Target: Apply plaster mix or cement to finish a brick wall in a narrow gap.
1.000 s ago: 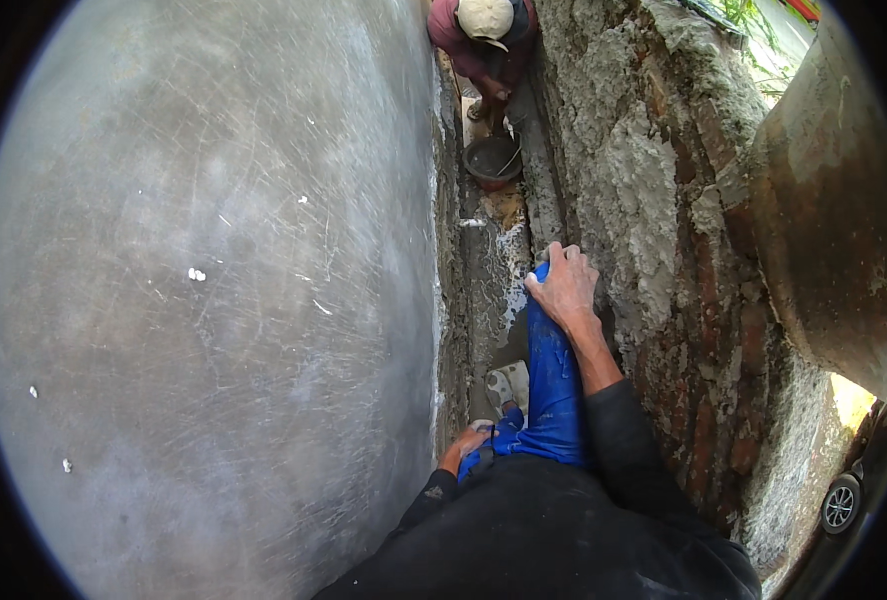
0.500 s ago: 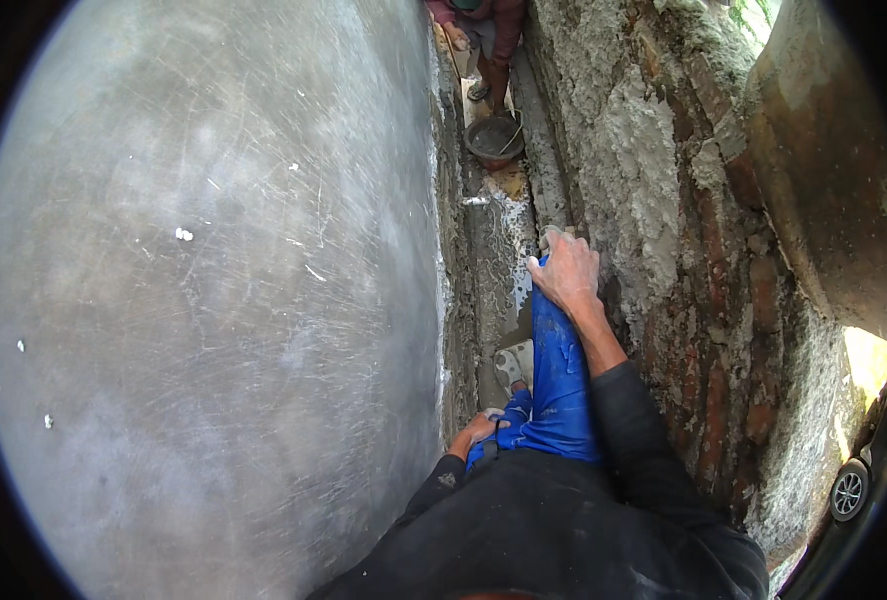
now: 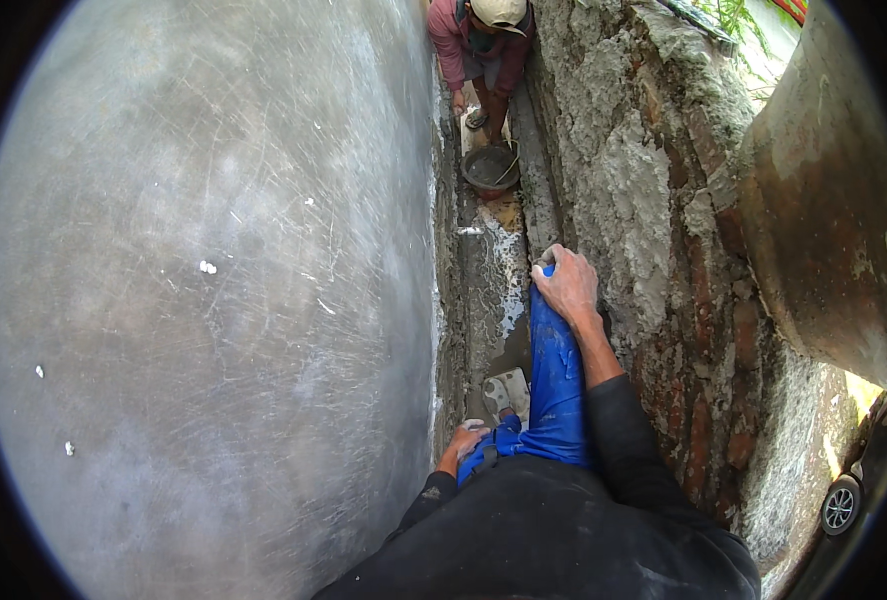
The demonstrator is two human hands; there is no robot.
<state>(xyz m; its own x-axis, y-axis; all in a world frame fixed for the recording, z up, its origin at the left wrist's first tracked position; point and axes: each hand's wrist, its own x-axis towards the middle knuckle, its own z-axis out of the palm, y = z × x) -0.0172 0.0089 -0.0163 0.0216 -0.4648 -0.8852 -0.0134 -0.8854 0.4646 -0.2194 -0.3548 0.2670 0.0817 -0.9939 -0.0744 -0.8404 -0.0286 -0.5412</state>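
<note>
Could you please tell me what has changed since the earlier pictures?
The co-worker's hand, just beyond the bucket a second ago, is now farther left, near the smooth wall. The person's right hand stays on one knee of the blue trousers, the left hand beside their upper part.

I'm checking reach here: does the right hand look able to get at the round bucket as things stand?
Probably not without leaning forward: the right hand rests on the blue-trousered knee, and the round bucket stands farther ahead, by a co-worker's legs. Nothing seems to block the way between.
</note>
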